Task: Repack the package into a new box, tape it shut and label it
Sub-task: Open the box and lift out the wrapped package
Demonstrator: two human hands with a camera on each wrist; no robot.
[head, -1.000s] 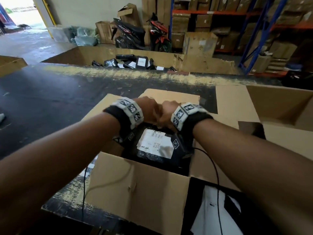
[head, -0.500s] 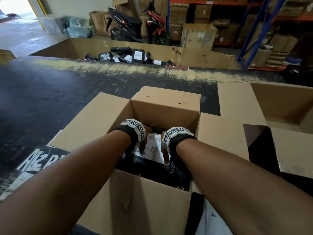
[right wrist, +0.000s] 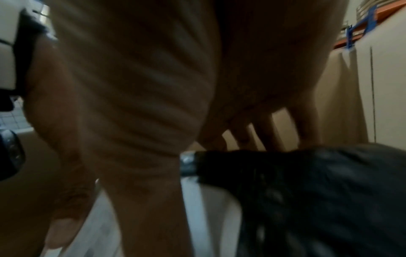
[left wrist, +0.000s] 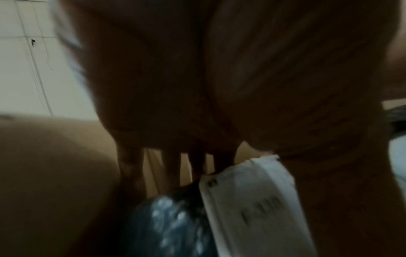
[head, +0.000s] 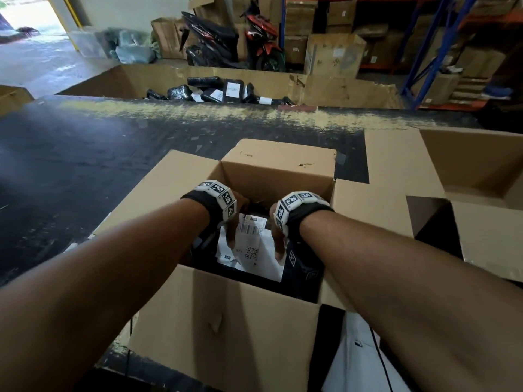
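**Cardboard box loaded, flaps not yet closed**

Cardboard makes up the new box (head: 226, 332), which stands open on the dark desk (head: 85, 171) with all four flaps folded outward. Inside it lies the package (head: 300, 267), a black plastic-wrapped parcel with a white shipping slip (head: 254, 244) on top. Both hands are down in the box on the package. The left hand (head: 235, 219) has its thumb lying across the slip, and the left wrist view shows its fingers (left wrist: 129, 167) reaching straight down past the far edge of the parcel. The right hand (head: 278, 236) mirrors it, thumb on the slip, fingers (right wrist: 305, 125) spread down behind the black wrap. Both hands look clamped on the top edge of the package, thumbs in front and fingers behind, though blur in the wrist views leaves the tightness of the hold unclear.

Judging by this, the first part is nearly done: the package sits in the new box, and the hands appear to be settling it or about to let go. Left to do are folding the flaps, taping the seam and putting on a label. No tape or loose label shows in any view. A second open carton (head: 467, 165) sits on the right, just beside the box, and a bin of black parcels (head: 215, 91) stands beyond the desk.
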